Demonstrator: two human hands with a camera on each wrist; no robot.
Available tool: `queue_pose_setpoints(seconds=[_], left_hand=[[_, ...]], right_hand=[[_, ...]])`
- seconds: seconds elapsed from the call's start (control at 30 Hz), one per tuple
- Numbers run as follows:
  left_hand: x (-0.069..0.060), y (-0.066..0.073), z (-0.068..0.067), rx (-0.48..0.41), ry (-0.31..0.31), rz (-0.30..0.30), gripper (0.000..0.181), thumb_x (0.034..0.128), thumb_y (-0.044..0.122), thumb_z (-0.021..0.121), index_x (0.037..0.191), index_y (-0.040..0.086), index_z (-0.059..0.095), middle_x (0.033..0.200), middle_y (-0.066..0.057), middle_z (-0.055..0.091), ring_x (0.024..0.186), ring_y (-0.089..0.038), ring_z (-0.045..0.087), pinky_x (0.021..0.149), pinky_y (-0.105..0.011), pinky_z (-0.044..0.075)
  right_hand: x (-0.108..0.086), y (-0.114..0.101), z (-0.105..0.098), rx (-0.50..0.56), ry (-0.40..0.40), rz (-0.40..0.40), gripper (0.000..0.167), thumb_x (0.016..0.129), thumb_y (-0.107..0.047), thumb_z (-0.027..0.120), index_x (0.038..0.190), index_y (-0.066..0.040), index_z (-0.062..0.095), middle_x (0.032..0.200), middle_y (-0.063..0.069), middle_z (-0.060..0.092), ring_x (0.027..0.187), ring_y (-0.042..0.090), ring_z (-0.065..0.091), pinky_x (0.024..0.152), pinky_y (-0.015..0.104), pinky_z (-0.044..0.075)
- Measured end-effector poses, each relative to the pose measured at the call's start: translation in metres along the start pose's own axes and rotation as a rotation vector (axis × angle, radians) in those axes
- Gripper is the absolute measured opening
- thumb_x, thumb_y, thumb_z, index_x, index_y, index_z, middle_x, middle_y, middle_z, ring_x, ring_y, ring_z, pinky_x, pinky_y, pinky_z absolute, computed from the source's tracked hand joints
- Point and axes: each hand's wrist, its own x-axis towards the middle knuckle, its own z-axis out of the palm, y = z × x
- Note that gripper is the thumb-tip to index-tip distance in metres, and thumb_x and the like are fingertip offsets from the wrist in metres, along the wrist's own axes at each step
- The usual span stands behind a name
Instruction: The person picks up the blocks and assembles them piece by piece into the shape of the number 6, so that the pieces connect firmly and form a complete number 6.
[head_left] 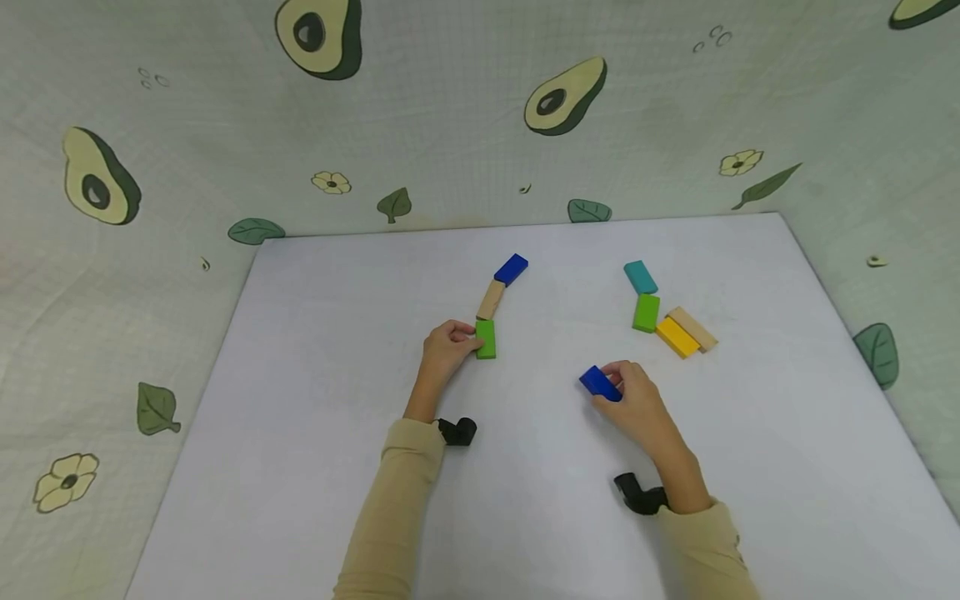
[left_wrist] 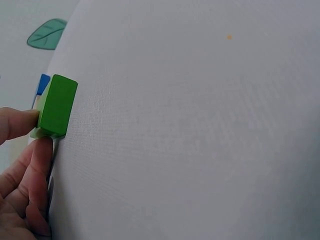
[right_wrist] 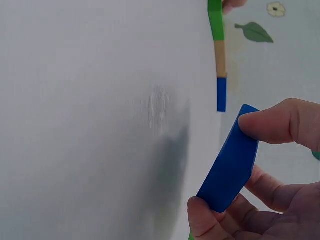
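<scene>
My left hand (head_left: pixel 446 346) pinches a green block (head_left: pixel 486 340) at the near end of a slanting row; in the left wrist view the thumb (left_wrist: pixel 20 124) and a finger are on that block. Beyond it in the row come a plain wooden block (head_left: pixel 491 300) and a blue block (head_left: pixel 511 269). Held between the thumb and fingertips of my right hand (head_left: pixel 636 400) is another blue block (head_left: pixel 599 383), tilted, with its shadow on the table. The right wrist view shows this held block (right_wrist: pixel 230 165) up close, the thumb at one end and a fingertip at the other.
Right of the row lie a teal block (head_left: pixel 641 277), a green block (head_left: pixel 646 312), a yellow block (head_left: pixel 678 337) and a plain wooden block (head_left: pixel 693 328), close together. The white table (head_left: pixel 337 333) ends at a cloth with avocado prints (head_left: pixel 450 108). Each wrist carries a black camera mount (head_left: pixel 641 494).
</scene>
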Motion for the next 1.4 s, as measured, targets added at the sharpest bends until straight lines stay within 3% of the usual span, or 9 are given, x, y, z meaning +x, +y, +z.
queue_pose_setpoints(seconds=[0.33, 0.73, 0.9, 1.13, 1.4], left_hand=[[0.0, 0.0, 0.0, 0.001, -0.008, -0.013, 0.024, 0.0783, 0.019, 0.072, 0.098, 0.007, 0.066, 0.076, -0.003, 0.059, 0.069, -0.013, 0.05, 0.06, -0.021, 0.038], [0.0, 0.001, 0.0, 0.014, -0.015, -0.032, 0.025, 0.0791, 0.021, 0.071, 0.099, 0.008, 0.065, 0.077, -0.003, 0.059, 0.069, -0.014, 0.05, 0.059, -0.022, 0.038], [0.0, 0.001, -0.001, 0.015, -0.01, -0.026, 0.025, 0.0789, 0.022, 0.071, 0.099, 0.008, 0.066, 0.075, -0.002, 0.058, 0.068, -0.013, 0.048, 0.058, -0.022, 0.037], [-0.001, 0.002, -0.001, 0.018, -0.006, -0.026, 0.025, 0.0785, 0.022, 0.072, 0.099, 0.008, 0.066, 0.078, -0.004, 0.061, 0.069, -0.014, 0.05, 0.059, -0.021, 0.037], [0.001, 0.001, -0.002, 0.013, -0.002, -0.019, 0.025, 0.0773, 0.021, 0.072, 0.098, 0.008, 0.066, 0.077, -0.004, 0.063, 0.069, -0.014, 0.052, 0.06, -0.021, 0.037]], right_hand=[[0.01, -0.026, 0.04, 0.057, -0.026, -0.08, 0.043, 0.083, -0.013, 0.065, 0.118, 0.004, 0.048, 0.106, 0.019, 0.053, 0.096, 0.029, 0.052, 0.085, 0.044, 0.046], [0.022, -0.063, 0.074, 0.074, -0.055, -0.073, 0.045, 0.084, -0.019, 0.068, 0.12, 0.001, 0.051, 0.107, 0.016, 0.054, 0.098, 0.026, 0.055, 0.086, 0.044, 0.047], [0.027, -0.074, 0.081, 0.066, -0.041, -0.08, 0.045, 0.084, -0.02, 0.068, 0.12, 0.0, 0.051, 0.105, 0.015, 0.054, 0.097, 0.025, 0.054, 0.086, 0.042, 0.048], [0.037, -0.085, 0.087, 0.057, 0.007, -0.1, 0.041, 0.083, -0.019, 0.069, 0.116, 0.0, 0.053, 0.093, 0.011, 0.051, 0.084, 0.022, 0.051, 0.075, 0.036, 0.045], [0.042, -0.088, 0.088, 0.061, -0.019, -0.155, 0.039, 0.084, -0.012, 0.067, 0.118, -0.001, 0.05, 0.092, 0.011, 0.049, 0.084, 0.021, 0.049, 0.072, 0.033, 0.043]])
